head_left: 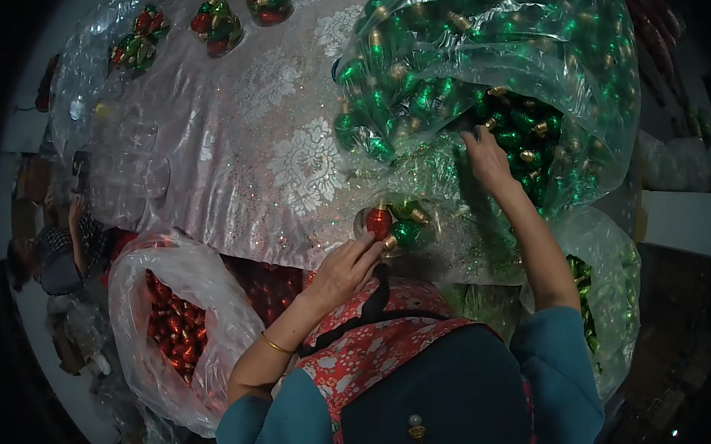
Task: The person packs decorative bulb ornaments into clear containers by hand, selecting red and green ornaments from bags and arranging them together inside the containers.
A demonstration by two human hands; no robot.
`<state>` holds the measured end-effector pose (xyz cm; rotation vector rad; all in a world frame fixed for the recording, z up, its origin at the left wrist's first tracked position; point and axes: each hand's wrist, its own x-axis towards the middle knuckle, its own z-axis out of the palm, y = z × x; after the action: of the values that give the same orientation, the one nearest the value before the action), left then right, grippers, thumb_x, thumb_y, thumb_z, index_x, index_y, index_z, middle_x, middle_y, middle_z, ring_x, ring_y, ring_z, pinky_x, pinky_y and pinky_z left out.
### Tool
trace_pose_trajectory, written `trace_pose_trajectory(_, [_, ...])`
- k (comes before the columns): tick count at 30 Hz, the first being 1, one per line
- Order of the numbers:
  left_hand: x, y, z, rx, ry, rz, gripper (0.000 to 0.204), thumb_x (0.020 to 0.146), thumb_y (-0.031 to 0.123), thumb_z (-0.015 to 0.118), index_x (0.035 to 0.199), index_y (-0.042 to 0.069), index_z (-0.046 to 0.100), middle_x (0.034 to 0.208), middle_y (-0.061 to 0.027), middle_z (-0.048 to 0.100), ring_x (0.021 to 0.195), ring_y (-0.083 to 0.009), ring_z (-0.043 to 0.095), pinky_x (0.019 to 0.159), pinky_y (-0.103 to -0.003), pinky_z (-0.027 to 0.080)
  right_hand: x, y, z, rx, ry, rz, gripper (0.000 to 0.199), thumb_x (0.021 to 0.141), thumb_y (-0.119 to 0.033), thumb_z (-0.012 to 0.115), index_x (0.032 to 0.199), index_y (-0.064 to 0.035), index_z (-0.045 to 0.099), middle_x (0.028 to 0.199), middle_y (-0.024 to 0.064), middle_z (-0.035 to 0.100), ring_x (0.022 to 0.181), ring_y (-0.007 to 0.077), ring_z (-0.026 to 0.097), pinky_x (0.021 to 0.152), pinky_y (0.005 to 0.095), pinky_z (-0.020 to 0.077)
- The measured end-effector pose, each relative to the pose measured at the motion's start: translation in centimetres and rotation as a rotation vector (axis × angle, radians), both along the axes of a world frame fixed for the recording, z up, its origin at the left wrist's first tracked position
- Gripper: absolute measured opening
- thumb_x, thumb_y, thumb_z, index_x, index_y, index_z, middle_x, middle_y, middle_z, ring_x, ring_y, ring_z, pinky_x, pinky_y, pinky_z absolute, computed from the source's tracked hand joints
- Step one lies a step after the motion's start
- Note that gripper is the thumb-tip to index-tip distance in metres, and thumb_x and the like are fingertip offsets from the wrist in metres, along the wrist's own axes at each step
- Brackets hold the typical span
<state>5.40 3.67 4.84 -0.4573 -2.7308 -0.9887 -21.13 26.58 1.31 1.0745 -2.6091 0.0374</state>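
Bulb-shaped ornaments with gold caps lie around both hands. By the table's near edge, my left hand (344, 272) curls its fingers against the rim of a clear plastic jar (430, 232). Inside the jar are a shiny red bulb ornament (378, 222) and green ones (406, 233); the left fingertips touch the red one's side. My right hand (489, 160) reaches into the mouth of a large clear bag (524, 68) full of dark green bulb ornaments (510, 140). Its thumb and forefinger are apart, close to a gold cap, and no ornament shows clearly between them.
Filled jars (217, 28) of red and green ornaments stand at the far left, with empty clear jars (140, 173) below them. A bag of red ornaments (176, 320) sits lower left, a light green bag (609, 305) lower right. Glitter covers the tablecloth (272, 162). Another person (63, 245) is at left.
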Motion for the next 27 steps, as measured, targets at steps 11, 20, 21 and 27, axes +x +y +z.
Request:
trace_pose_trajectory(11, [0.4, -1.0, 0.1, -0.109, -0.093, 0.028, 0.041, 0.072, 0.006, 0.064, 0.111, -0.001, 0.053, 0.11, -0.016, 0.053, 0.105, -0.0321, 0.054, 0.087, -0.04, 0.045, 3.6, 0.4, 7.7, -0.804, -1.134, -0.261, 0.021, 0.082, -0.009, 0.063, 0.101, -0.0024, 0.057, 0.081, 0.0054, 0.059, 0.072, 0.013, 0.058, 0.059, 0.0291, 0.0471])
trace_pose_trajectory(20, [-2.1, -1.2, -1.5, -0.406, 0.149, -0.303, 0.034, 0.072, 0.013, 0.061, 0.103, 0.002, 0.056, 0.104, -0.012, 0.055, 0.107, -0.0284, 0.052, 0.101, -0.044, 0.035, 14.1, -4.9, 6.4, -0.421, -0.696, 0.212, 0.013, 0.078, -0.002, 0.059, 0.088, 0.0026, 0.052, 0.083, 0.0223, 0.056, 0.077, 0.0404, 0.056, 0.067, 0.0432, 0.0462])
trace_pose_trajectory(21, [-2.1, 0.1, -1.6, -0.362, 0.018, -0.324, 0.031, 0.073, 0.013, 0.059, 0.102, 0.002, 0.056, 0.102, -0.0119, 0.056, 0.109, -0.0283, 0.051, 0.103, -0.044, 0.033, 14.3, -5.2, 5.5, -0.423, -0.692, 0.205, 0.013, 0.078, -0.002, 0.059, 0.088, 0.0026, 0.052, 0.083, 0.0223, 0.056, 0.077, 0.0404, 0.056, 0.067, 0.0432, 0.0462])
trace_pose_trajectory(27, [-3.2, 0.1, 0.4, -0.158, 0.226, -0.313, 0.029, 0.073, 0.011, 0.057, 0.1, 0.003, 0.056, 0.093, -0.0105, 0.055, 0.104, -0.0255, 0.053, 0.098, -0.043, 0.038, 14.0, -4.9, 4.4, -0.351, -0.826, 0.065, 0.015, 0.078, -0.003, 0.059, 0.086, 0.0033, 0.048, 0.083, 0.0234, 0.055, 0.079, 0.0421, 0.055, 0.069, 0.0453, 0.0445])
